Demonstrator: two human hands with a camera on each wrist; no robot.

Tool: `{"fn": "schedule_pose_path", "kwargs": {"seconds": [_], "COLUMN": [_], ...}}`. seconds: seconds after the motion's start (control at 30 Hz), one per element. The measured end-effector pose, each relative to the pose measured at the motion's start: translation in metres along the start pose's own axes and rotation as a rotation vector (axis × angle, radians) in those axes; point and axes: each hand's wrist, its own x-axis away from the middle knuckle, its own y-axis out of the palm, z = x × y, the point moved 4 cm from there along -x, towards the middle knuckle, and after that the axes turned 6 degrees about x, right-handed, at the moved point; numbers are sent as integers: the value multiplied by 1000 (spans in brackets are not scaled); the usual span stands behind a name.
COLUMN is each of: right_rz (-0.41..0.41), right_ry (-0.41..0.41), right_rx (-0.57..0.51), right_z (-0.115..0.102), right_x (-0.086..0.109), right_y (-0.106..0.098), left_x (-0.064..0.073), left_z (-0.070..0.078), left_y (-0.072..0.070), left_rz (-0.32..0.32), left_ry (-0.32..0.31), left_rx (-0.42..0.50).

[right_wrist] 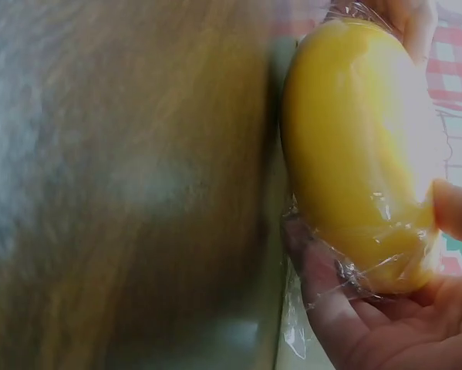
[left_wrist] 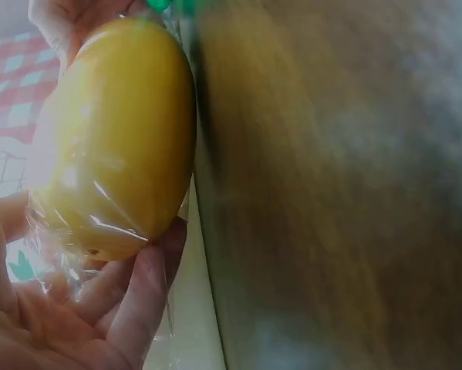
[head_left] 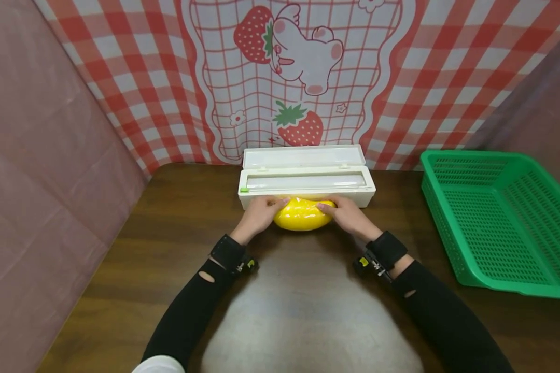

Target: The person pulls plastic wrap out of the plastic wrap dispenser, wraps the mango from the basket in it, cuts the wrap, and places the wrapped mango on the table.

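Observation:
A smooth yellow fruit that looks like a mango (head_left: pixel 303 216), wrapped in clear plastic film, is held between both hands. My left hand (head_left: pixel 260 212) grips its left end, and my right hand (head_left: pixel 350 213) grips the right one. In the left wrist view, the fingers of the left hand (left_wrist: pixel 76 308) curl around an end of the fruit, where film (left_wrist: pixel 99 223) is bunched. Crinkled film (right_wrist: pixel 354 270) also gathers at the end by the right hand (right_wrist: pixel 400 324). Right behind the fruit stands a white cling film dispenser (head_left: pixel 308 171), its lid (head_left: pixel 303 156) raised.
A small green slider (head_left: pixel 245 190) sits at the dispenser's left front. To the right is a green plastic basket (head_left: pixel 490 217) with perforated sides. The brown wooden table (head_left: pixel 168 228) ends at a red checked cloth (head_left: pixel 158 93) with strawberry prints behind.

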Motion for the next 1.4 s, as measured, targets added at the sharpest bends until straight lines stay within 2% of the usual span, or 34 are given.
{"fn": "schedule_pose_path", "kwargs": {"seconds": [0.1, 0.27, 0.47, 0.57, 0.83, 0.87, 0.93, 1.0, 1.1, 1.2, 1.27, 1.4], "right_rz": [-2, -37, -93, -120, -167, -172, -185, -204, -230, -249, -254, -257], "right_ry": [43, 124, 213, 223, 251, 248, 241, 225, 205, 197, 201, 206], "right_rx": [-42, -197, -408, -449, -484, -486, -481, -468, -445, -437, -424, -407], "right_z": [2, 4, 6, 6, 6, 6, 6, 5, 4, 1, -1, -4], "right_x": [0, -2, -4, -4, -4, -4, -3, -1, 3, 7, 9, 12], "right_y": [1, 5, 9, 10, 11, 11, 11, 10, 7, 5, 4, 1], "left_x": [0, 2, -3, -6, -5, -4, -1, 1, 5, 10, 13, 19], "left_z": [-1, -2, -8, -12, -16, -16, -13, -7, 4, 16, 27, 49], "left_y": [2, 4, 1, 1, 2, 2, 0, -5, -16, -25, -27, -28], "left_rz": [-12, -21, -77, -109, -137, -132, -111, -46, 84, 202, 240, 274], "left_ry": [-12, -27, -87, -122, -117, -115, -105, -59, 5, 109, 243, 622], "left_rx": [-3, 4, 91, 164, 322, 322, 257, 105, -138, -305, -383, -512]}}
